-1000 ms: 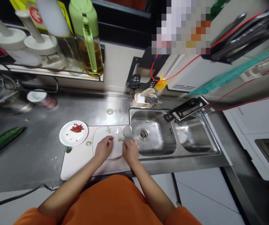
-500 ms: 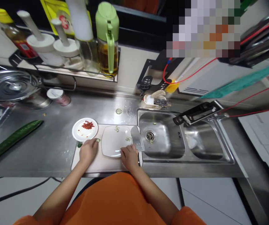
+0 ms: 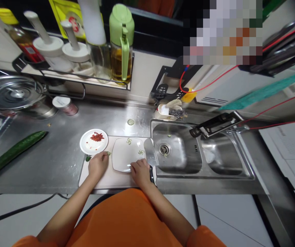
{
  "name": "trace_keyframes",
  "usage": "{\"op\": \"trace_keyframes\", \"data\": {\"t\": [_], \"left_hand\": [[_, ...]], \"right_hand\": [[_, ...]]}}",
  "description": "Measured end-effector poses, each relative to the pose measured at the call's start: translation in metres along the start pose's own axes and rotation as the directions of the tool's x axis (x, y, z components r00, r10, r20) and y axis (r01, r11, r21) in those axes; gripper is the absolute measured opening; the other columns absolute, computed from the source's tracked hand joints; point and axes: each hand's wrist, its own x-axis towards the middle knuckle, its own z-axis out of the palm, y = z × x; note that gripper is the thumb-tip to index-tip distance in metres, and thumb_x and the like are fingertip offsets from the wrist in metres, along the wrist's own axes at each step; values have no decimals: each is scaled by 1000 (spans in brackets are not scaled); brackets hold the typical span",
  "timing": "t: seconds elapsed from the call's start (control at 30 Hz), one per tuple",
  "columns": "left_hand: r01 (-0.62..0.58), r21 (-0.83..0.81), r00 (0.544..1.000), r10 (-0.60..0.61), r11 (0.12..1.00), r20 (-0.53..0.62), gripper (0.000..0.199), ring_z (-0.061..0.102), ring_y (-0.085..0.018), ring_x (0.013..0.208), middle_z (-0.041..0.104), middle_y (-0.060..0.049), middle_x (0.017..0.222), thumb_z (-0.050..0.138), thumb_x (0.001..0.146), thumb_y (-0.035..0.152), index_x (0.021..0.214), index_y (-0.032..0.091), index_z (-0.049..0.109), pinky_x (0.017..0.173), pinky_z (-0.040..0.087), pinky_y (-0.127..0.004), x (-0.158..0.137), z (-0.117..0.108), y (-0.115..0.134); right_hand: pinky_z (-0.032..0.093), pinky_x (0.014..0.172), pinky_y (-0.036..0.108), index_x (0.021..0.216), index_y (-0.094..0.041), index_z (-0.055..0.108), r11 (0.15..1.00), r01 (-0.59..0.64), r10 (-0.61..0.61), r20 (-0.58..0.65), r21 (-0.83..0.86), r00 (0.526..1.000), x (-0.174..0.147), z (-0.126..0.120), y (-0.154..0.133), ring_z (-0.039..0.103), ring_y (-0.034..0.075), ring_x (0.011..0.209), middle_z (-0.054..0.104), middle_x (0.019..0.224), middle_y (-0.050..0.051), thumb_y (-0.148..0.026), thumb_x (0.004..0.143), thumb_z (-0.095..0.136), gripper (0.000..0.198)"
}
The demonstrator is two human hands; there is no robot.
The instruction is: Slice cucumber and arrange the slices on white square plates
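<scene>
A square white plate [image 3: 125, 156] with green swirl marks lies on the white cutting board [image 3: 121, 181]. My left hand [image 3: 98, 165] is closed at the plate's left side, pinching a small cucumber slice [image 3: 108, 154] at its fingertips. My right hand [image 3: 140, 171] rests over the plate's lower right rim, fingers loosely extended and touching it; its thumb is hidden. Beside that hand lies a cleaver [image 3: 151, 154], its black handle toward me. Above my left hand sits a round white plate [image 3: 89, 145] bearing red chopped pieces [image 3: 97, 137]. A green cucumber end [image 3: 88, 158] lies below that plate.
A long cucumber [image 3: 16, 152] lies on the steel counter [image 3: 60, 154] at left. One cucumber slice [image 3: 130, 122] sits behind the board. The double sink [image 3: 178, 147] and faucet [image 3: 216, 125] are at right. A lidded pot [image 3: 16, 94] and condiment rack [image 3: 85, 80] stand behind.
My right hand has shifted slightly left and down along the plate's rim, uncovering more of the cleaver handle. My left hand stays nearly in place. The view has shifted slightly.
</scene>
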Motion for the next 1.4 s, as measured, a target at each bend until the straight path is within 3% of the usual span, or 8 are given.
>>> {"op": "trace_keyframes", "data": {"t": [0.27, 0.5, 0.73, 0.97, 1.17, 1.23, 1.33, 1.4], "left_hand": [[75, -402, 985, -4, 913, 175, 33, 56, -13, 63, 66, 0, 70, 59, 69, 44, 88, 18, 68, 63, 41, -23, 0, -16, 4], [111, -566, 887, 176, 817, 428, 33, 53, -13, 61, 66, -2, 69, 63, 65, 42, 84, 16, 72, 58, 39, -23, 1, -14, 37], [210, -619, 863, 153, 757, 481, 39, 48, -10, 52, 62, 1, 63, 64, 65, 40, 95, 15, 67, 50, 32, -21, 2, -9, 49], [381, -657, 834, 65, 650, 548, 36, 46, -7, 50, 62, 0, 64, 67, 63, 42, 86, 14, 64, 48, 31, -20, 0, -5, 53], [683, -540, 638, -44, 492, 768, 41, 43, -4, 46, 63, -3, 66, 66, 64, 51, 79, 13, 59, 42, 24, -17, 0, 2, 53], [722, -542, 610, -26, 431, 792, 40, 46, -4, 48, 63, -3, 68, 71, 61, 46, 79, 13, 59, 43, 27, -16, 1, 5, 53], [710, -580, 628, 12, 398, 778, 37, 48, -4, 51, 64, -4, 73, 76, 54, 36, 79, 12, 61, 46, 32, -16, 4, 9, 52], [669, -594, 663, 4, 447, 749, 38, 48, -4, 50, 63, -3, 70, 75, 53, 33, 82, 12, 62, 45, 31, -17, 6, 11, 52]], "right_hand": [[29, 72, 28, 88, -23, 69, 988, -17, 13, 24, 157, 1000, 12, -5, -12, 48, 18, 87, 64, 84, 3, -23, 85, 53, 16], [35, 80, 28, 84, -22, 70, 892, -36, 39, 2, 451, 999, 41, -12, -27, 56, 15, 80, 68, 79, 1, -25, 80, 58, 13], [40, 64, 23, 70, -20, 69, 740, -225, 188, 125, 634, 974, 46, -13, -21, 57, 13, 66, 67, 69, 0, -24, 74, 56, 14], [41, 63, 22, 70, -19, 67, 673, -234, 189, 142, 702, 972, 45, -13, -19, 56, 13, 65, 64, 66, 0, -23, 71, 56, 12], [42, 70, 24, 70, -19, 67, 707, -127, 116, 63, 695, 991, 44, -18, -17, 57, 13, 71, 66, 69, 1, -24, 75, 56, 13], [42, 71, 24, 71, -19, 67, 713, -108, 98, 54, 693, 994, 43, -20, -15, 58, 13, 71, 66, 70, 1, -23, 75, 56, 13], [42, 71, 24, 70, -19, 68, 724, -117, 106, 58, 679, 993, 41, -21, -13, 58, 13, 71, 67, 71, 1, -22, 75, 56, 13], [43, 69, 23, 71, -19, 68, 733, -150, 134, 76, 664, 988, 39, -19, -12, 58, 13, 69, 67, 70, 0, -22, 74, 55, 13]]}}
